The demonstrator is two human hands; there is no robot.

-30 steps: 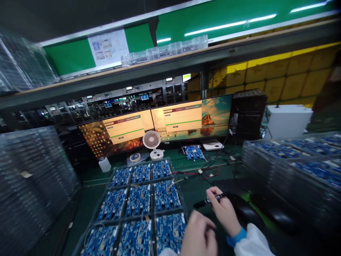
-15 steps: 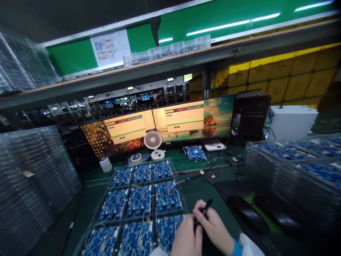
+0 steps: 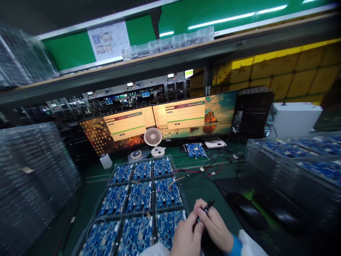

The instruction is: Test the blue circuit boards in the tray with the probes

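Observation:
A black marker pen (image 3: 209, 204) slants up to the right between my two hands. My right hand (image 3: 216, 227) has its fingers closed round its upper part. Beside it, my left hand (image 3: 187, 234) is closed on the lower end, which my fingers mostly hide. Both hands are at the right front corner of a clear plastic tray (image 3: 123, 215). Blue circuit boards (image 3: 139, 197) lie in its compartments. A board (image 3: 168, 192) in the right column has a yellowish wire on it and a small red light beside it.
Two black computer mice (image 3: 246, 210) lie on a dark mat to the right. Stacked trays (image 3: 269, 167) with boards stand beyond, and another tall tray stack (image 3: 37, 185) at left. A white fan (image 3: 153, 138) stands before two monitors (image 3: 183, 117). Red and black wires (image 3: 191, 173) cross the green table.
My hands stay together on the marker pen, with the left fingers slightly closer to the right hand. The whole view has shifted a little.

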